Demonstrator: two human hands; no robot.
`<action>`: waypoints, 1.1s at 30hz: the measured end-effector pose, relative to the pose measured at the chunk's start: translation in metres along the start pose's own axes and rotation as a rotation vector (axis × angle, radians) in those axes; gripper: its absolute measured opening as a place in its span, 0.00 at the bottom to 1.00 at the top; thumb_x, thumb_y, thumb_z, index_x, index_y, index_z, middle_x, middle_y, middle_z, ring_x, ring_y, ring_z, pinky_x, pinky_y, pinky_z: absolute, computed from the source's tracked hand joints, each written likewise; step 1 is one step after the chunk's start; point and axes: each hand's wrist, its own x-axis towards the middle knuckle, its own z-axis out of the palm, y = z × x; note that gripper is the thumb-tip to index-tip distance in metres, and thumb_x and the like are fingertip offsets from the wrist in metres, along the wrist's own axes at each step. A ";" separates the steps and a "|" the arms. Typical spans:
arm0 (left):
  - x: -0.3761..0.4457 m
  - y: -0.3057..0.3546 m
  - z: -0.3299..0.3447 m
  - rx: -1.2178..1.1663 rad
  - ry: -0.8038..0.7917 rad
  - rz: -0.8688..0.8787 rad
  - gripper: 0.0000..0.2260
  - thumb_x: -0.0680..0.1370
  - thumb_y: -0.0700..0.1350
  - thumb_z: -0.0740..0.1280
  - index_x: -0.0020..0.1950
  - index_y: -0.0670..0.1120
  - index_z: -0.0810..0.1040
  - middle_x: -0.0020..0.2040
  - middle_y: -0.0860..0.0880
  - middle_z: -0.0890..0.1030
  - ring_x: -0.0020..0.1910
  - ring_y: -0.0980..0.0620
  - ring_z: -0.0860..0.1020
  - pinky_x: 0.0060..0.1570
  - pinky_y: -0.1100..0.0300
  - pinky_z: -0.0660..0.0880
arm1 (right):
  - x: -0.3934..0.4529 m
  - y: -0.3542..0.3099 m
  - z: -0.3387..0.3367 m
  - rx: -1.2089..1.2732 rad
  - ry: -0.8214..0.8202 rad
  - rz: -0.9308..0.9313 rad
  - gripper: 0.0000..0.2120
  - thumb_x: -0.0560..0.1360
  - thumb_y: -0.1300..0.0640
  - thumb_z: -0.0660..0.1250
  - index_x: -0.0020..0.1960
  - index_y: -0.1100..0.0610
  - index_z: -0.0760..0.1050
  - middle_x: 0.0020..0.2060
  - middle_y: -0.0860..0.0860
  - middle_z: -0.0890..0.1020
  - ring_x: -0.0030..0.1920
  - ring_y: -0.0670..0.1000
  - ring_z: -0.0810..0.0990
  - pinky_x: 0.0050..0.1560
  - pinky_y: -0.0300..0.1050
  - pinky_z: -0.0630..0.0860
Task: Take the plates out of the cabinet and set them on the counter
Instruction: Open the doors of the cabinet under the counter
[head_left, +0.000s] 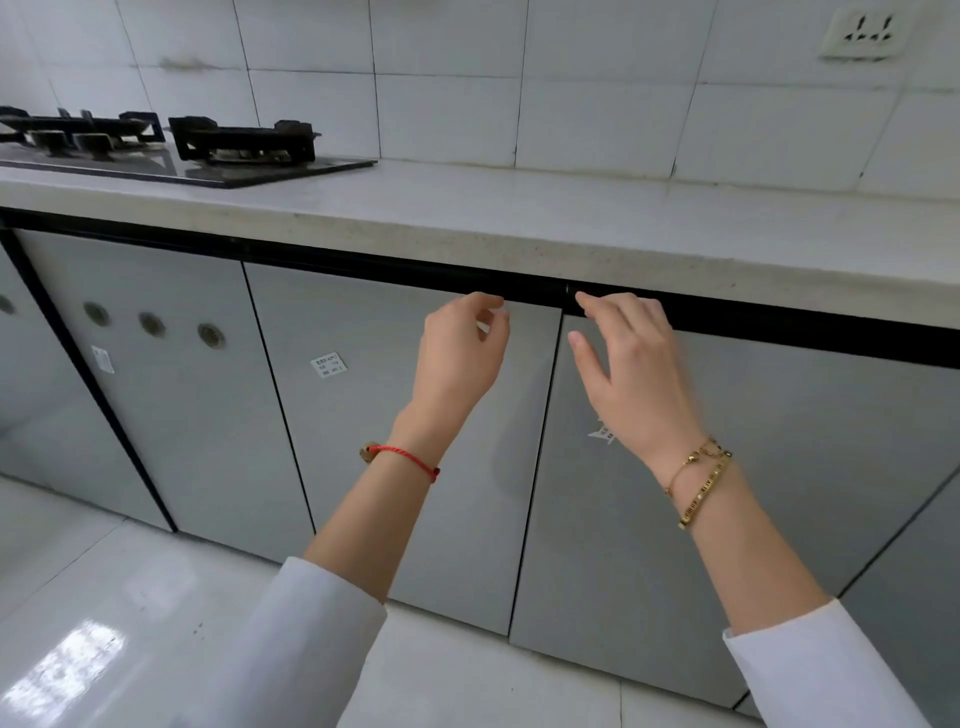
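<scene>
Hands first: my left hand (460, 348) hangs with fingers loosely curled, holding nothing, fingertips near the top edge of the shut cabinet door (395, 415). My right hand (631, 364), fingers spread and relaxed, reaches the neighbouring door (779, 493). Just above both runs the surface (519, 218). Plates I cannot see.

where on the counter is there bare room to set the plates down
The counter is bare from the gas stove's right edge to the right of the picture, back to the tiled wall. The left end is crowded by the stove.
</scene>
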 end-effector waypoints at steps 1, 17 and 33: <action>0.004 0.001 0.005 -0.044 0.007 -0.048 0.13 0.80 0.47 0.62 0.61 0.46 0.80 0.48 0.54 0.82 0.38 0.60 0.77 0.38 0.72 0.70 | 0.000 0.001 0.002 -0.004 0.001 0.002 0.18 0.79 0.55 0.59 0.67 0.61 0.71 0.56 0.56 0.77 0.57 0.57 0.72 0.61 0.50 0.70; 0.017 0.005 0.017 -0.563 0.067 -0.311 0.05 0.78 0.46 0.65 0.46 0.49 0.81 0.39 0.53 0.80 0.41 0.56 0.78 0.45 0.60 0.76 | -0.005 0.002 0.011 0.019 -0.025 0.041 0.20 0.80 0.54 0.59 0.69 0.60 0.68 0.57 0.54 0.76 0.58 0.55 0.71 0.62 0.49 0.69; -0.082 0.003 -0.037 -0.368 0.188 -0.028 0.12 0.78 0.44 0.67 0.62 0.49 0.77 0.52 0.54 0.79 0.51 0.59 0.77 0.48 0.67 0.74 | -0.043 -0.040 0.001 0.276 0.046 -0.112 0.18 0.81 0.57 0.58 0.70 0.59 0.67 0.64 0.52 0.75 0.66 0.48 0.70 0.68 0.37 0.64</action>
